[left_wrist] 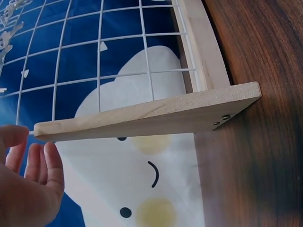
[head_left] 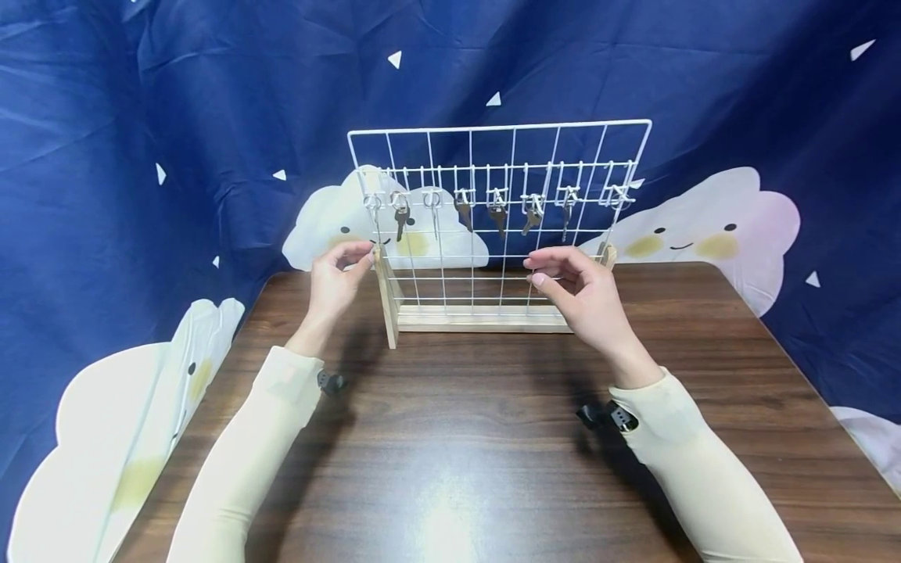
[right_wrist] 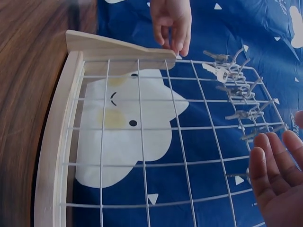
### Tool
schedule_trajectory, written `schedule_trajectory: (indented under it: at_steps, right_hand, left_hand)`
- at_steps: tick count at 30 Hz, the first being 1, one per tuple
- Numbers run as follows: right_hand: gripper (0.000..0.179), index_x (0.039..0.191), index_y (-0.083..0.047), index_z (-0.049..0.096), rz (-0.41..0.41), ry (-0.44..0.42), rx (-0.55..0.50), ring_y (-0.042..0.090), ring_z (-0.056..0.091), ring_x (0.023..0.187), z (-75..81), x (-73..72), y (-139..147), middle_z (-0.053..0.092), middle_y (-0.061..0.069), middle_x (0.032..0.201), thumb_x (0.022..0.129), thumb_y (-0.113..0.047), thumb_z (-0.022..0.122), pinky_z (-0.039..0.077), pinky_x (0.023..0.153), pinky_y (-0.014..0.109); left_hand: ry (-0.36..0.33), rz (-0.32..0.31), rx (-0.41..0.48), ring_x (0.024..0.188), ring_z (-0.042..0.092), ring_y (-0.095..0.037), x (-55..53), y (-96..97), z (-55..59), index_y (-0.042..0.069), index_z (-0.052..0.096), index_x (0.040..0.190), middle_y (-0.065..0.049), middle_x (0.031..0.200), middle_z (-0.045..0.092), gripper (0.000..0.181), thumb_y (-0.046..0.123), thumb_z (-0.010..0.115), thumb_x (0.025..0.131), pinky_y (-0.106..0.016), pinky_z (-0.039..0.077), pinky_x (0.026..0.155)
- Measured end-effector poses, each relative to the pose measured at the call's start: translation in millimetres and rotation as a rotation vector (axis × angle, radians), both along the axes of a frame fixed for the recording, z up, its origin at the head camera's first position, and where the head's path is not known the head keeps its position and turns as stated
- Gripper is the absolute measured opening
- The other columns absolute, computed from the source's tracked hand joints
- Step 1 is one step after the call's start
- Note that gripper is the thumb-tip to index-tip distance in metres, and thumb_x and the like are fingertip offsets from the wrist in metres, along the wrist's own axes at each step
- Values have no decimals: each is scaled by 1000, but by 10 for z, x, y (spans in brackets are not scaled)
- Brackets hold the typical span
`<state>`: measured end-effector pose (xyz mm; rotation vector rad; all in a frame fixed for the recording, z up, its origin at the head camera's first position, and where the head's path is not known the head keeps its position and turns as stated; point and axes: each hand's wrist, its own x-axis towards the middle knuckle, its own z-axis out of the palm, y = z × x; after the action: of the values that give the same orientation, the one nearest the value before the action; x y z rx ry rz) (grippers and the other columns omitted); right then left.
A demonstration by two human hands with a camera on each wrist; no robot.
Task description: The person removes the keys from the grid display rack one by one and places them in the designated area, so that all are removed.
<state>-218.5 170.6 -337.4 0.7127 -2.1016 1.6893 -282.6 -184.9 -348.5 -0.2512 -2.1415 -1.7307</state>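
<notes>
A white wire grid rack (head_left: 500, 255) stands upright on a wooden base (head_left: 486, 319). Keys (head_left: 498, 217) on rings hang from a row of hooks across its upper part. My left hand (head_left: 336, 280) is at the rack's left side, fingers loosely bent, fingertips right at the upper tip of the wooden side support (left_wrist: 142, 116). In front of the grid's lower right part is my right hand (head_left: 580, 293), its fingers relaxed and apart, with nothing between them. The right wrist view shows its fingers (right_wrist: 270, 158) below the hanging keys.
The rack stands toward the back of a dark brown wooden table (head_left: 457, 422). Behind it hangs a blue cloth (head_left: 232, 102) printed with clouds and white triangles. A second wooden support (head_left: 609, 255) is partly visible beyond my right hand.
</notes>
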Motion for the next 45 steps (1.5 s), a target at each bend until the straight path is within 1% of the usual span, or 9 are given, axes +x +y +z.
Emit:
schedule_trajectory:
  at_steps: [5,16,19,23,27,30,34,39,45]
  right_hand:
    - [27,120,3,63,17,-4,-4,7,69,95,11,-16,-73,72,-13,105,94,-3,66,58,81,16]
    - [25,118,3,65,43,-11,-8,11,70,95,6,-53,-236,72,-13,103,93,-3,67,58,80,17]
    - [26,118,3,65,40,-5,-4,10,70,93,18,-52,-288,72,-14,103,92,-3,67,58,78,16]
    - [26,118,-1,66,43,-15,1,6,69,93,25,-48,-353,73,-2,105,92,-5,68,57,77,16]
    - [24,117,-4,67,49,-21,10,6,69,95,9,-53,-405,72,14,108,93,-8,69,58,79,18]
    - [23,116,-4,67,50,-19,12,10,70,96,1,-58,-443,72,18,109,93,-8,69,59,80,19]
    - [23,115,-4,67,55,-17,9,16,71,97,3,-69,-497,72,20,109,93,-8,69,60,81,19]
    - [23,115,-4,68,63,-20,12,13,71,95,0,-86,-558,73,18,108,92,-7,69,59,77,18]
    - [21,114,-6,69,64,-31,27,10,71,94,-3,-100,-634,73,18,109,93,-8,69,57,75,18]
  left_hand:
    - [-7,16,-18,93,67,-15,65,32,58,-13,66,114,-31,118,67,27,-4,68,89,-9,55,79]
    - [-24,25,-16,89,67,-8,38,30,14,-11,67,114,-31,117,68,26,-2,69,90,-10,56,78]
    - [-23,21,-4,87,66,-6,-79,-3,-107,-10,67,115,-31,117,68,27,0,69,91,-10,57,76]
    - [-17,33,5,84,66,-1,-226,-41,-270,-5,69,115,-28,115,69,26,6,71,91,-11,58,73]
    - [-4,41,1,83,66,1,-226,-29,-277,-3,70,113,-25,112,70,25,8,72,91,-14,59,74]
    - [3,35,3,85,66,1,-231,-26,-276,-3,70,114,-24,115,70,26,7,72,90,-17,61,75]
    - [-16,20,-1,92,69,-7,-241,-28,-266,-3,69,118,-24,120,69,29,8,71,91,-20,62,79]
    - [-59,3,-12,107,69,-32,-232,-26,-224,-3,67,122,-25,124,67,32,8,70,92,-18,61,81]
    - [-63,-15,-29,112,64,-44,-69,25,-48,-10,64,123,-30,125,65,32,1,66,92,-14,59,78]
